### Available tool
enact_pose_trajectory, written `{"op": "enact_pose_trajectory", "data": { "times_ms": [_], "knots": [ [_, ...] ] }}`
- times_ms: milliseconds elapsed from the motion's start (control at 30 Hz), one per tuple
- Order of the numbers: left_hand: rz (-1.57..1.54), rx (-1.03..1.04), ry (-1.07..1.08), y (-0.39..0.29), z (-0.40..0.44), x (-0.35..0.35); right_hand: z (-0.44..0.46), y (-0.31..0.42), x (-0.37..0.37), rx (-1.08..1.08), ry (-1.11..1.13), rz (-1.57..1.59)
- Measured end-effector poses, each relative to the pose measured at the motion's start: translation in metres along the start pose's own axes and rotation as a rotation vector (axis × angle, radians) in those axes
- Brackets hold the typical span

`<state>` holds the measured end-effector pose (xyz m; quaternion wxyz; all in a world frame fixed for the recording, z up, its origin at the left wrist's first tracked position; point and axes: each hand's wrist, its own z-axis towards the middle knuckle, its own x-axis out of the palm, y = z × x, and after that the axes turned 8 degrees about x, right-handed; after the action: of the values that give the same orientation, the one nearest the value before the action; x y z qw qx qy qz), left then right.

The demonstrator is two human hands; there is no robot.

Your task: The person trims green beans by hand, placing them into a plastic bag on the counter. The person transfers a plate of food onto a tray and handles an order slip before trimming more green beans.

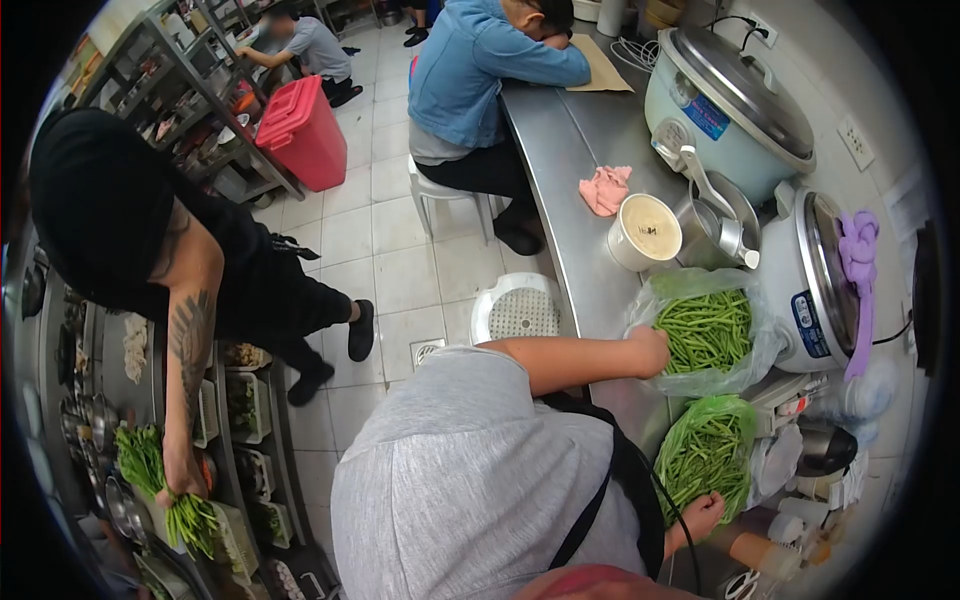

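Note:
My left hand (650, 352) is closed at the near edge of a clear plastic bag (648, 298); what lies in its fingers, if anything, is hidden. Cut green beans (708, 328) fill that bag. Against the beans of a green plastic bag (738, 408) is my right hand (705, 513), its fingers curled on some of the longer green beans (703, 455). Both bags stand open, side by side on the steel counter (575, 170).
Along the wall are two rice cookers (735, 105) (805, 270), a metal pot (690, 225), a lidded tub (645, 230) and a pink cloth (606, 190). One person (490, 80) leans on the counter; another (130, 230) holds leafy greens (165, 490). A stool (515, 305) stands nearby.

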<state>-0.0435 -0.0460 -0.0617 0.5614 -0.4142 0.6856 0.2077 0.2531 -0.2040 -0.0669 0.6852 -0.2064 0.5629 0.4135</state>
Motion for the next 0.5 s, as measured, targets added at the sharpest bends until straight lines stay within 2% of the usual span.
{"op": "enact_pose_trajectory", "data": {
  "times_ms": [100, 200, 300, 500],
  "knots": [
    [-0.160, -0.048, -0.022, 0.003, -0.008, -0.010, -0.002, 0.004, -0.004, 0.005, -0.006, -0.003],
    [-0.353, -0.014, -0.251, 0.005, -0.021, -0.022, -0.002, 0.007, -0.006, -0.005, -0.014, 0.004],
    [-0.364, -0.026, -0.336, 0.005, -0.022, -0.022, -0.001, 0.005, -0.004, -0.013, -0.020, 0.004],
    [-0.341, -0.063, -0.267, 0.010, -0.018, -0.015, -0.001, 0.002, -0.001, -0.023, -0.034, 0.008]
  ]
}}
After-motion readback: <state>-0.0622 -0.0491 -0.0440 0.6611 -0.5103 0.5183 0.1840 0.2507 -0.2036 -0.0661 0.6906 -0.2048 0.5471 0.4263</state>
